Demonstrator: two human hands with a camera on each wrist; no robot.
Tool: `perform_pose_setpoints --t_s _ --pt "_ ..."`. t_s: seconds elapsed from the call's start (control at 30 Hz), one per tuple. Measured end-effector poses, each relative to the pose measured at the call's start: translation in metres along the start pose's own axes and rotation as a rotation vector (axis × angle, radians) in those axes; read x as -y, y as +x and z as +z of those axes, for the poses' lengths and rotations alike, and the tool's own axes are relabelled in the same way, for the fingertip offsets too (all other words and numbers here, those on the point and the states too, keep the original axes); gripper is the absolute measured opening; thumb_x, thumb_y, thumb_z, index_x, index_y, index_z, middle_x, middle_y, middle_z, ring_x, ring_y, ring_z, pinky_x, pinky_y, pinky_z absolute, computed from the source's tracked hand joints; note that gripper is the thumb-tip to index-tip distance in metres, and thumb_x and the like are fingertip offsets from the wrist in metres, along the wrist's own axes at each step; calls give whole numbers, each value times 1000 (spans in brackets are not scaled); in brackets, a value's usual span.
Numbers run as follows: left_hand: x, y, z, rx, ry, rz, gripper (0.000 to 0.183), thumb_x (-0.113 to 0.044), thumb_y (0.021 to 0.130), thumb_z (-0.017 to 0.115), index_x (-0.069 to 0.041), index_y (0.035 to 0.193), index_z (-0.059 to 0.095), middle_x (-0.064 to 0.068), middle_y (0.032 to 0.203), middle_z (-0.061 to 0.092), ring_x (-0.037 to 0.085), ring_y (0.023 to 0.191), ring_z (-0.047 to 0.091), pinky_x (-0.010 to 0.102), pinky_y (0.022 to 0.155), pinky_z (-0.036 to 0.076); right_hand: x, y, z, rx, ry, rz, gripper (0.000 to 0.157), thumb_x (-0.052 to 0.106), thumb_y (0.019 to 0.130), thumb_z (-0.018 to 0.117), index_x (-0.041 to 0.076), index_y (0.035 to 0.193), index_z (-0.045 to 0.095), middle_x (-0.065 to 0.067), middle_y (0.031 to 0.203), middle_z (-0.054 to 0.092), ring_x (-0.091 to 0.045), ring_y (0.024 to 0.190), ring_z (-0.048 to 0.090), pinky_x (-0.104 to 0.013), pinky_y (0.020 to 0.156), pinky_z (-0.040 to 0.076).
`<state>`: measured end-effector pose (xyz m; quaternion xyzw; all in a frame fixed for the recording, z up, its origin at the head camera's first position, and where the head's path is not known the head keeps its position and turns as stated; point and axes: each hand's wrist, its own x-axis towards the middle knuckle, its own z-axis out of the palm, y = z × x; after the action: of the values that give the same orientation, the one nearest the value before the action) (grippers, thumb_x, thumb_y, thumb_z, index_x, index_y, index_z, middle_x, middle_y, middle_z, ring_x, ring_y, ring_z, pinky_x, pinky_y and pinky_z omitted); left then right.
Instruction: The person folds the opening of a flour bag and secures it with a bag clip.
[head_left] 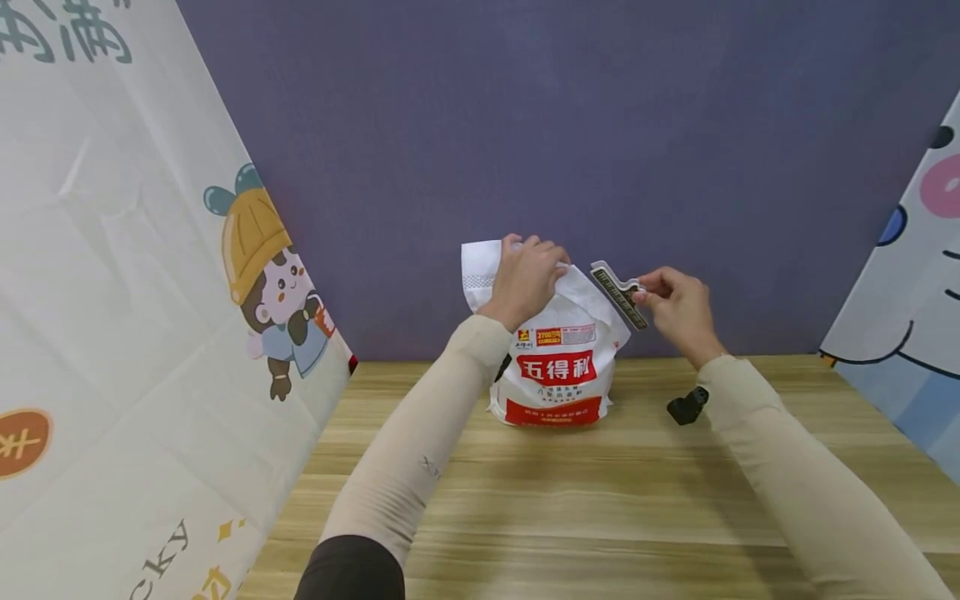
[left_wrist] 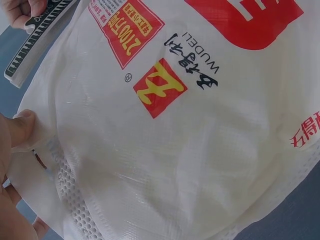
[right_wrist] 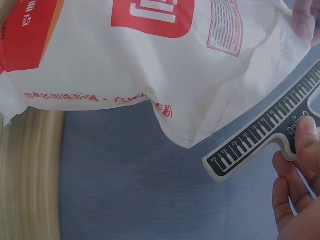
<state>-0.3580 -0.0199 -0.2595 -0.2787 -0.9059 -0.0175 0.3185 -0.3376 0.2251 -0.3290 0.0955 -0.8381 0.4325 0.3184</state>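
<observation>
A white flour bag point(head_left: 555, 392) with red print stands upright on the table. My left hand point(head_left: 527, 279) grips its gathered top, with the thumb on the near side and the fingers reaching over the far side. In the left wrist view, that hand's thumb point(left_wrist: 22, 127) lies against the white fabric. To the right of the bag's top, my right hand point(head_left: 678, 310) pinches a wide bag clip point(head_left: 617, 293) by its handle, the bar tilted. The right wrist view shows piano-key markings along the clip point(right_wrist: 260, 127), which sits beside the bag's edge.
The bag stands on a wood-grain table point(head_left: 525, 508) near a dark blue-grey back panel point(head_left: 540, 125). A white printed sheet point(head_left: 135, 275) borders the left side, and another cartoon-printed panel point(head_left: 900, 275) borders the right. A black wrist device point(head_left: 687, 406) hangs by the right sleeve.
</observation>
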Motion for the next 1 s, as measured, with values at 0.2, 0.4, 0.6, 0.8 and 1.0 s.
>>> perform_pose_setpoints --t_s 0.2,0.4,0.6,0.8,1.0 --pt "1 0 1 -14 7 7 22 -33 105 56 -26 116 74 -10 115 75 13 109 63 45 112 36 3 2 4 10 6 12 12 7 91 76 1 101 73 -21 89 72 1 66 54 -17 54 41" --pt "1 0 1 -16 16 15 23 -34 105 56 -27 116 74 -11 115 75 13 108 64 45 112 36 7 5 8 19 26 11 11 6 92 75 0 101 73 -21 90 72 2 68 57 -15 56 43" --pt "1 0 -1 -15 13 13 22 -33 105 56 -27 116 74 -11 115 75 12 108 64 45 112 36 9 8 12 41 49 8 9 3 93 73 -2 100 72 -19 90 71 -6 71 60 -16 56 43" --pt "1 -1 -3 -21 17 20 21 -34 104 57 -27 115 74 -11 114 75 12 107 64 45 113 35 12 8 12 46 48 16 9 3 93 72 -2 100 72 -17 88 70 -1 70 58 -16 56 44" --pt "0 -2 -4 -19 18 14 21 -34 104 57 -27 115 75 -11 114 75 12 107 64 44 113 36 15 8 12 72 51 11 13 6 93 73 -3 102 73 -21 91 72 0 72 60 -12 61 45"
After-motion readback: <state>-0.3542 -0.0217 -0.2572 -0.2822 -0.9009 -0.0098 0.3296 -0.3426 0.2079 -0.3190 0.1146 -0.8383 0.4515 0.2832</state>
